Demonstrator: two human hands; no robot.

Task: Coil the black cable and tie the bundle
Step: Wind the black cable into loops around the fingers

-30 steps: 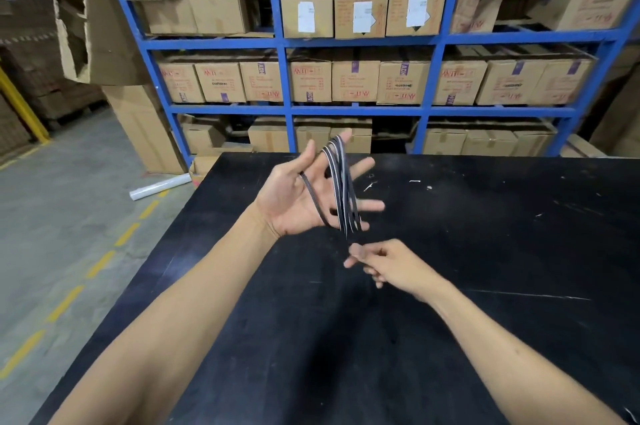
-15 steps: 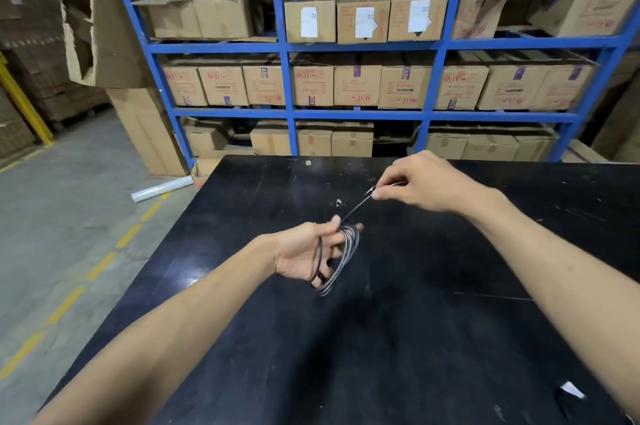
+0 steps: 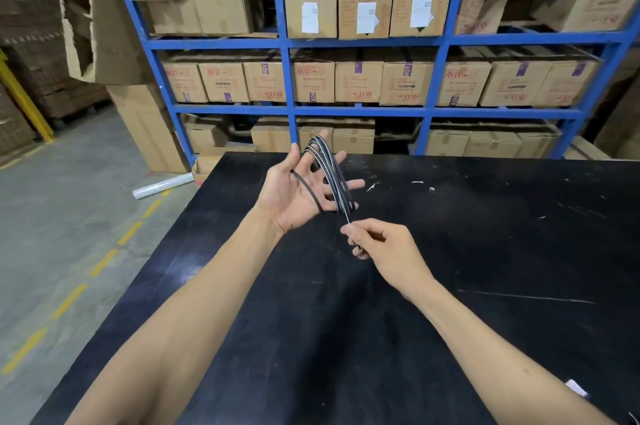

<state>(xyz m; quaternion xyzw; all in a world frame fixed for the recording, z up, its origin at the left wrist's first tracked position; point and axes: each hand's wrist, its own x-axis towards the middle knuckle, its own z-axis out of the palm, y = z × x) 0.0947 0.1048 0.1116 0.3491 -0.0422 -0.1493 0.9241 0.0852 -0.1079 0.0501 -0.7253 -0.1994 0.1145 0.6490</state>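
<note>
The free end of the black cable (image 3: 330, 178) goes into the pinched fingers of the right hand (image 3: 384, 246) and is hidden there. Behind the loops, parts of the left hand (image 3: 298, 189) fingers are covered. The print on the cartons (image 3: 360, 81) is too blurred to read. At 5 o'clock the picture edge cuts a small white object (image 3: 575, 389) on the worktop (image 3: 485, 234).
</note>
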